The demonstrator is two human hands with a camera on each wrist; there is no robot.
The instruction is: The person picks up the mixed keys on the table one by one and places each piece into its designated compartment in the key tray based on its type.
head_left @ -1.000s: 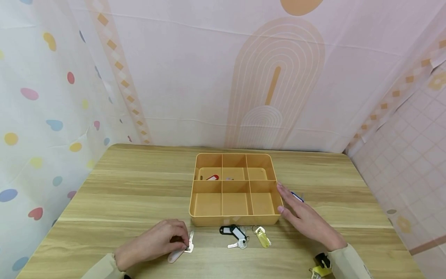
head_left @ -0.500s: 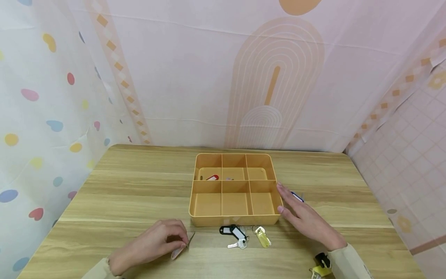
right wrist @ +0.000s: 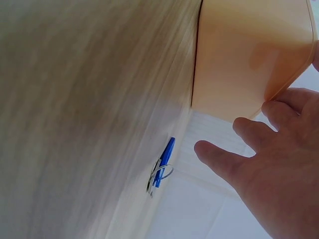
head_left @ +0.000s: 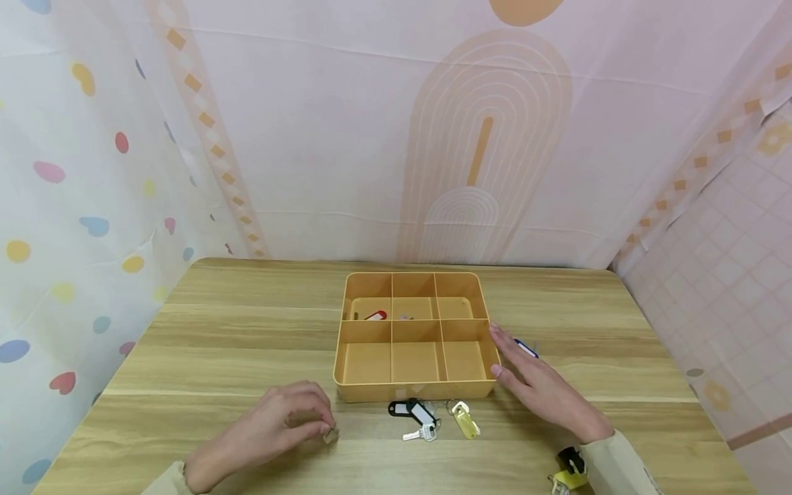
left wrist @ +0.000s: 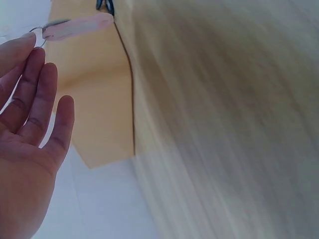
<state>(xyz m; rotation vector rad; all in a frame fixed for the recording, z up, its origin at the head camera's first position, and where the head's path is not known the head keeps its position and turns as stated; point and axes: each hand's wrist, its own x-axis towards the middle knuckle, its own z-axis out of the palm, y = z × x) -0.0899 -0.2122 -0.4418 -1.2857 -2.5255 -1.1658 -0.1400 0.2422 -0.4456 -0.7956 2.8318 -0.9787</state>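
Left of the organizer box, my left hand pinches the metal ring of a key tag between thumb and fingertips. The tag looks pale pink and sticks out from the fingers in the left wrist view; the key on it is mostly hidden. At the right side of the orange six-compartment box, my right hand rests its loosely straight fingers on the rim. A red key tag lies in the back left compartment, and a small pale item in the back middle one.
Before the box lie black key tags with a silver key, and a yellow key tag. A blue key tag is on the table beyond the right hand. Black and yellow tags lie by the right sleeve.
The left hand has turned the key tag, so the key and pink tag that showed beside its fingers are now mostly hidden in the head view. The right hand stays at the box.
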